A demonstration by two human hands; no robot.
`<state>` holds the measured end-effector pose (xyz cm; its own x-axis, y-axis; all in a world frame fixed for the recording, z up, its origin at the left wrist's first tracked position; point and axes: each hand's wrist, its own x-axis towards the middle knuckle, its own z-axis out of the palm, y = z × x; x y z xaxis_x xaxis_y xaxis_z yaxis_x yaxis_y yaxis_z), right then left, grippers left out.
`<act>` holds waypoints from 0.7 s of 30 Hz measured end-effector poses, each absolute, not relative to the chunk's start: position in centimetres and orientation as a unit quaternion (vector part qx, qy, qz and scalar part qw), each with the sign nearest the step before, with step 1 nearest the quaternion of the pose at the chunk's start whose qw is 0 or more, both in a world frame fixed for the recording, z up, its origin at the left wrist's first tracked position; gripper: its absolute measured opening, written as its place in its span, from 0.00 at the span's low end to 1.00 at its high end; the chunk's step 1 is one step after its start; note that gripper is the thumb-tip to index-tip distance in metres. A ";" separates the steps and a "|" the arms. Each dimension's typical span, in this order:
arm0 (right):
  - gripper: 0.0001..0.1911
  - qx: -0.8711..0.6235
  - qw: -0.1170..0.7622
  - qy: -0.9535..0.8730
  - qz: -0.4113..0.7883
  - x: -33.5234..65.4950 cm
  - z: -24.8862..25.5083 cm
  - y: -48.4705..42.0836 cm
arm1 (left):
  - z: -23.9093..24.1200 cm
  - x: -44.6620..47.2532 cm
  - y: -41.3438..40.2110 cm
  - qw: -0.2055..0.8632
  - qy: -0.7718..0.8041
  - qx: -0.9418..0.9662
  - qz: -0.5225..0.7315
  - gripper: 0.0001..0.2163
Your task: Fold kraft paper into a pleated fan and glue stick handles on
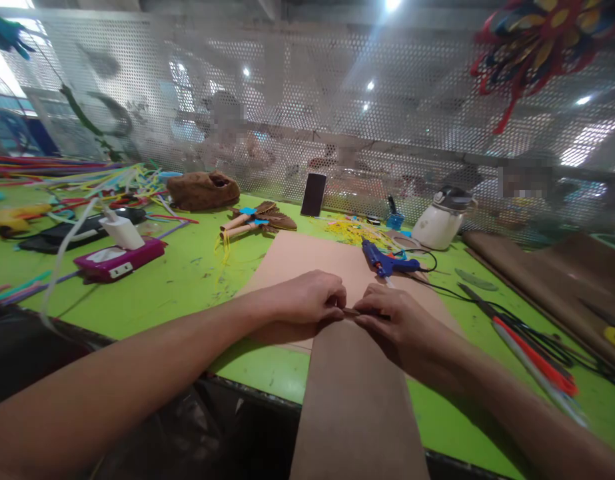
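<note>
A long brown strip of sheet material [358, 400] runs from below the table's front edge up to my hands. Its far end looks folded or rolled into a narrow edge. My left hand [320, 297] pinches the left part of that edge, fingers curled down over it. Facing it, my right hand [387, 310] pinches the right part between thumb and fingers. Both hands rest over a tan board or sheet [292, 260] on the green table. A blue glue gun [387, 260] lies just beyond my right hand.
A purple power block [120, 259] with a white plug stands at left. Brown leaf-like pieces [257, 217], a phone [314, 195] and a white jar [440, 220] are at the back. Scissors with red handles [532, 357], cables and brown sheet [562, 287] lie at right.
</note>
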<state>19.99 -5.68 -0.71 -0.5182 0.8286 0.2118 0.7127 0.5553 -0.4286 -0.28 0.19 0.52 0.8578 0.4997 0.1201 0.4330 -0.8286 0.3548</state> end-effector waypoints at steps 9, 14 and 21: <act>0.09 -0.424 0.244 -0.863 0.126 20.1 -1.6 -6.0 | 0.9 -0.3 -0.4 0.116 0.255 0.955 0.097 0.04; 0.10 -0.433 0.223 -0.868 0.096 20.4 -1.7 -6.4 | 1.1 -0.4 -0.4 0.084 0.243 0.962 0.087 0.03; 0.06 -0.482 0.145 -0.862 0.061 20.9 -0.8 -7.0 | 1.7 -1.1 -0.6 0.115 0.268 0.955 0.060 0.03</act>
<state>20.93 -6.99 -0.84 -0.4925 0.8489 0.1917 0.8136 0.5273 -0.2450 -1.07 -0.62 1.69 0.8491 0.5255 0.0531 0.4977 -0.8297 0.2527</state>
